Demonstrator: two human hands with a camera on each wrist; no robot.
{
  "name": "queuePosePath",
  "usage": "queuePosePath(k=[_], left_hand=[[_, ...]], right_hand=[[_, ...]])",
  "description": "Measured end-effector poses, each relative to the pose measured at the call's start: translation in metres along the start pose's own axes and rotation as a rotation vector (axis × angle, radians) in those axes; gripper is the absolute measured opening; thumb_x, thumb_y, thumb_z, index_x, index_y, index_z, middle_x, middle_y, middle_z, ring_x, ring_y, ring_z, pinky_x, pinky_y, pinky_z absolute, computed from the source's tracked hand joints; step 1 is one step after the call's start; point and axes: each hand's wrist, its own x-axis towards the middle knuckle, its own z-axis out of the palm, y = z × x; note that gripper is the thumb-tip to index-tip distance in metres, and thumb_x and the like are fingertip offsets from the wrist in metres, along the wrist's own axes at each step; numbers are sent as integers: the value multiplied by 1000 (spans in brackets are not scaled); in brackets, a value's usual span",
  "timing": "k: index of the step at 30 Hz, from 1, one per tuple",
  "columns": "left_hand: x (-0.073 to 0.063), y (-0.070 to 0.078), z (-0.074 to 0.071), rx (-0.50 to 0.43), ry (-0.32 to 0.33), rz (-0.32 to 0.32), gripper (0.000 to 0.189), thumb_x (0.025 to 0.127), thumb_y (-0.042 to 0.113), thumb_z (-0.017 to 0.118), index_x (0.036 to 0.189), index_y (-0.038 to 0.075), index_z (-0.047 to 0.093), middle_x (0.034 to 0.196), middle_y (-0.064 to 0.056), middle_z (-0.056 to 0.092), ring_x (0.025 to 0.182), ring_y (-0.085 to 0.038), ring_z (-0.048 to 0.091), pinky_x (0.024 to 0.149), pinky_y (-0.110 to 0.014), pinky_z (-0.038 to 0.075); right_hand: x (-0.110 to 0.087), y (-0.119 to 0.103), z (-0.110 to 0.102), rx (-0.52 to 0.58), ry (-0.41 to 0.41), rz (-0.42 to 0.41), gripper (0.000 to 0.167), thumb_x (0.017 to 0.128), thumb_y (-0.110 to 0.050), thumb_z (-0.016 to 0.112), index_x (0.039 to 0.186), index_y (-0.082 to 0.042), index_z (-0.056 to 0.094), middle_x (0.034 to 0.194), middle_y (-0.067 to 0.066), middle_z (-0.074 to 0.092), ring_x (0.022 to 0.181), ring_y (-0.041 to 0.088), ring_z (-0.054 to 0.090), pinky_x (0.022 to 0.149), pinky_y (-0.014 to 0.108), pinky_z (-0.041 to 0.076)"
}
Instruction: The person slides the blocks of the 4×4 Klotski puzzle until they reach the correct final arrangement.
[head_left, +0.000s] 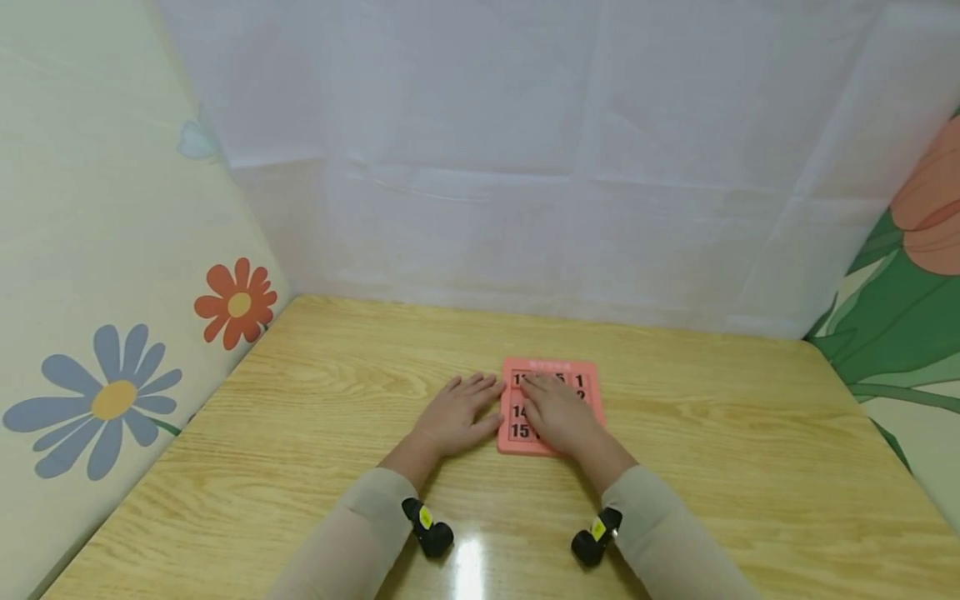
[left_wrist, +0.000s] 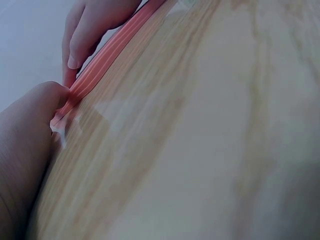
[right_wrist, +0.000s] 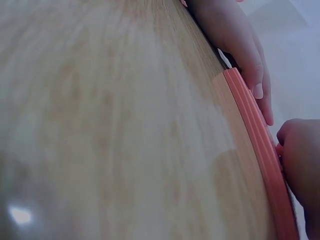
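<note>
A pink number slide puzzle (head_left: 517,421) lies flat on the wooden table, with black numbers such as 14, 15 and 1 showing on its tiles. My left hand (head_left: 461,414) rests beside it, fingers extended, thumb and fingertips right at the puzzle's left edge. Over the tiles lies my right hand (head_left: 558,412), its fingers reaching toward the upper left numbers and covering the middle ones. The left wrist view shows the left thumb (left_wrist: 47,102) against the pink side edge (left_wrist: 102,65). From the right wrist, the puzzle's front edge (right_wrist: 260,155) runs below both hands.
The wood-grain table (head_left: 300,467) spreads around the puzzle on all sides. A white cloth (head_left: 480,167) hangs behind its far edge. Flower-patterned panels (head_left: 112,208) stand at the left and right. Each sleeve carries a small black wrist camera (head_left: 431,533).
</note>
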Motion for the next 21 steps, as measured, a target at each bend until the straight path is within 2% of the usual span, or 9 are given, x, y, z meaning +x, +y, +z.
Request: queuePosePath(k=[21], left_hand=[[-1, -1, -2, 14, 1, -6, 61, 100, 48, 44, 152, 18, 38, 158, -5, 37, 149, -27, 28, 125, -49, 18]], right_hand=[[-16, -6, 4, 7, 32, -37, 47, 104, -28, 39, 146, -8, 47, 153, 9, 44, 144, 28, 38, 122, 45, 28]])
